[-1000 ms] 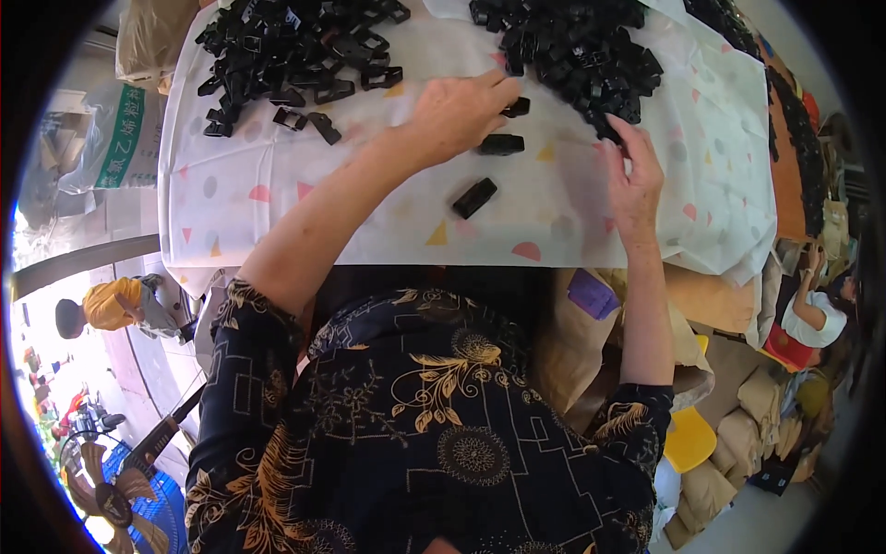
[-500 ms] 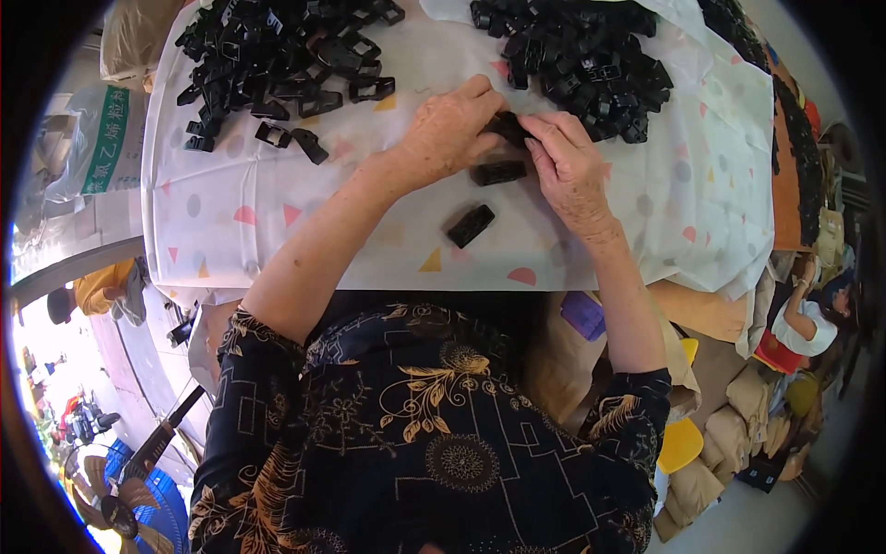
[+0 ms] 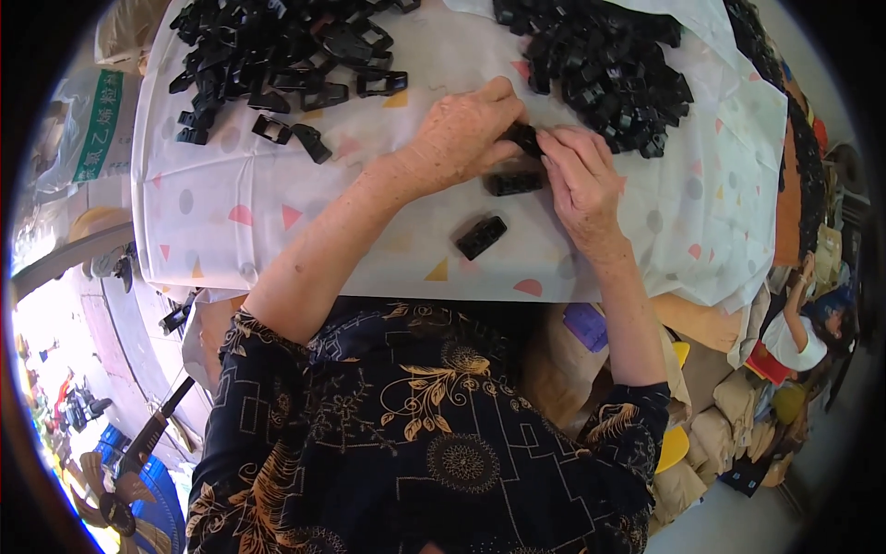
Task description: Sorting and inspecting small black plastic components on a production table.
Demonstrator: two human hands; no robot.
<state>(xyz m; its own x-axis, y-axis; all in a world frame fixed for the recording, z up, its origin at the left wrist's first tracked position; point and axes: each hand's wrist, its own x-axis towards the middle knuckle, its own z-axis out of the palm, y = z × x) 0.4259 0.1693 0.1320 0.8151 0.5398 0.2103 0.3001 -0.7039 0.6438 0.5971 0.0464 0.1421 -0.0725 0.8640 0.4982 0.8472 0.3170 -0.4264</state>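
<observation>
Both hands together over the worktop (image 3: 360, 268), approx. mid-front: L hand (image 3: 466, 129) pinches a small black part (image 3: 526, 138) from its L side, R hand (image 3: 586, 185) has fingertips on its R end. Exact grip partly hidden by the fingers; can't tell if it's 1 pc or 2 fitted together.

Progress, as far as visible: 2 black blocks lie apart from the heaps, i.e. upper block (image 3: 515, 183) just below the held part and lower block (image 3: 481, 237) nearer the body. Prob. done, but can't confirm. Held part looks mid-job. Lots left, I'd judge: big L pile (image 3: 277, 60) and R pile (image 3: 609, 78), both running up toward the top edge, plus 2 strays by the L pile, an open frame (image 3: 272, 129) and a dark pc (image 3: 311, 144). No exact count poss., pcs overlap too much.

Vs. 1 s ago: R hand was at the R pile's lower edge, well apart from L hand; now it's come over to meet L hand at the part. Vs. 0.5 s ago: hands already together, approx. same pose. View has shifted a bit, so everything sits slightly diff. in frame; the 2 blocks and the strays look unmoved rel. to the worktop.
</observation>
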